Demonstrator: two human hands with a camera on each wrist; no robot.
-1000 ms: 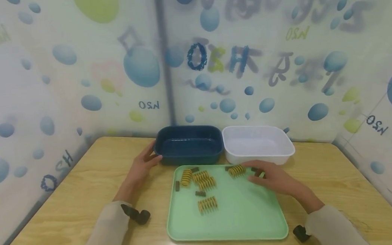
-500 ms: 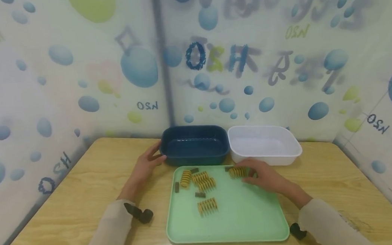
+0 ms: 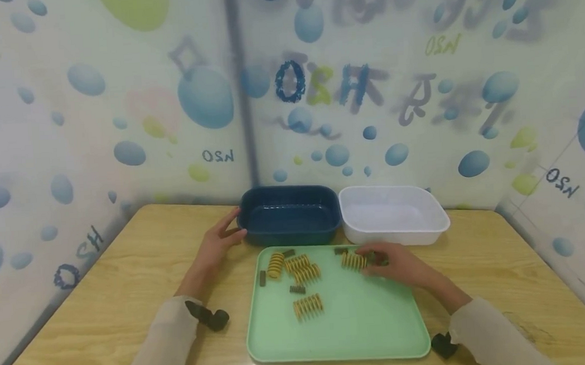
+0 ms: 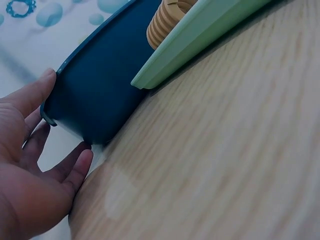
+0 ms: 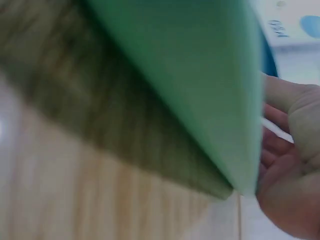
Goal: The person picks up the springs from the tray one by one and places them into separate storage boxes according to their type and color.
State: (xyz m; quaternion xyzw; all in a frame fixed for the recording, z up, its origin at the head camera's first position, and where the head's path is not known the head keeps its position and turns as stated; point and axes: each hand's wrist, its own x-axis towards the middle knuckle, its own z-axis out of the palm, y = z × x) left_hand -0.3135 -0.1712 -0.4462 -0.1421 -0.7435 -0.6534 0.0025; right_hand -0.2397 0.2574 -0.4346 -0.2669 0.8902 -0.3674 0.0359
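My left hand (image 3: 217, 246) touches the left end of the dark blue bin (image 3: 292, 238), its fingers extended along the rim and wall. In the left wrist view, fingertips (image 4: 48, 79) meet that rim. Over the back right of the green tray (image 3: 362, 334) is my right hand (image 3: 400, 264), thumb and forefinger apart at the right end of a yellow coil spring (image 3: 354, 261). Further yellow springs (image 3: 308, 306) and small dark springs (image 3: 297, 289) lie towards the tray's left side. In the right wrist view the tray wall hides my right fingertips.
A white bin (image 3: 396, 237) stands against the blue bin's right side, behind the tray. All rest on a wooden table (image 3: 123, 293). Printed curtain-like walls (image 3: 320, 136) enclose the back and both sides.
The left hand and both bins have shifted slightly right relative to the tray. My right hand has moved left, over to the yellow spring at the back.
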